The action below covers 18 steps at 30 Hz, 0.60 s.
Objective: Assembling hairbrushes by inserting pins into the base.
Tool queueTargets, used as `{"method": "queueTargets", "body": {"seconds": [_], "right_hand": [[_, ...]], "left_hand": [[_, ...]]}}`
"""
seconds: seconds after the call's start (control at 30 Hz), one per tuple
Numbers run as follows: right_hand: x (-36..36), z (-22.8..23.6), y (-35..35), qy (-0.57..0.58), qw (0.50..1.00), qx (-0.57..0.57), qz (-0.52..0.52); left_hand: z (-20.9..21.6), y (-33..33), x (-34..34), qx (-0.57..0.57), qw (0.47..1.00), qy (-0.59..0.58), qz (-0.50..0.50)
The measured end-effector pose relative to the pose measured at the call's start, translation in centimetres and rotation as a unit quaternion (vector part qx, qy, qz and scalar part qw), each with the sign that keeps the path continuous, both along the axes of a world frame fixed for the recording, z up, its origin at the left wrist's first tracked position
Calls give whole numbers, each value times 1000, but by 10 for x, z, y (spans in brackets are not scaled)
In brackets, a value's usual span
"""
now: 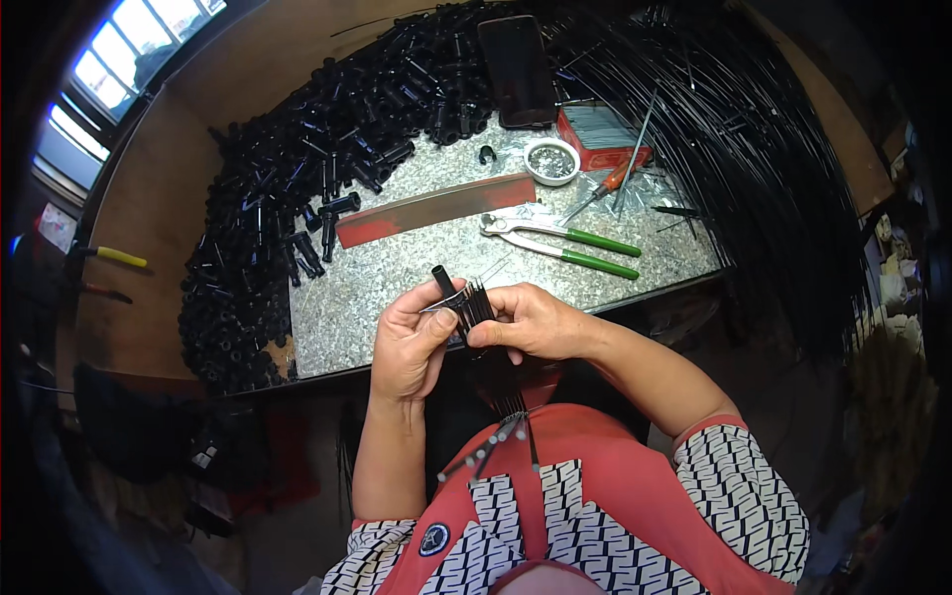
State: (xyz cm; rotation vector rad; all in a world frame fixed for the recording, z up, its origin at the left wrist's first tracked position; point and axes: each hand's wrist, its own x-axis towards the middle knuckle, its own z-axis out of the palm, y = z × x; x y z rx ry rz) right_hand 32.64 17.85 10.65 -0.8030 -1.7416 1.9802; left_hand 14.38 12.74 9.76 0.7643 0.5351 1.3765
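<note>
Near the table's edge (pixel 337 368), left fingers (pixel 439 323) pinch a black tube (pixel 443 281), right fingers (pixel 490 332) a rod bundle (pixel 477 300).

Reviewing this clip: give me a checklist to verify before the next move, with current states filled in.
1. Left hand grips the black tube: ok, held between thumb and fingers.
2. Right hand grips the bundle of thin black rods: ok, upper ends poking out above the fingers.
3. Thin wire at the tube is fastened: cannot tell, too small and partly hidden by fingers.
4. Green-handled pincers are clear of both hands: ok, lying on the tabletop.
5. White dish of small metallic pieces is upright: ok.
</note>
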Motion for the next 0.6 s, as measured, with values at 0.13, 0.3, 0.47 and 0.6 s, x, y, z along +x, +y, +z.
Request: {"method": "queueTargets", "body": {"seconds": [0.13, 0.3, 0.47, 0.6], "right_hand": [[1, 2, -1, -6, 1000, 6, -6], [-1, -4, -2, 1, 1000, 17, -21], [-4, -8, 1, -8, 999, 24, -22], [-3, -8, 1, -12, 1000, 18, -17]], "left_hand": [[2, -7, 12, -29, 998, -20, 43], [-3, -10, 18, -56, 992, -32, 107], [-9, -12, 21, -53, 990, -22, 126], [-10, -13, 28, -54, 986, -25, 156]]}}
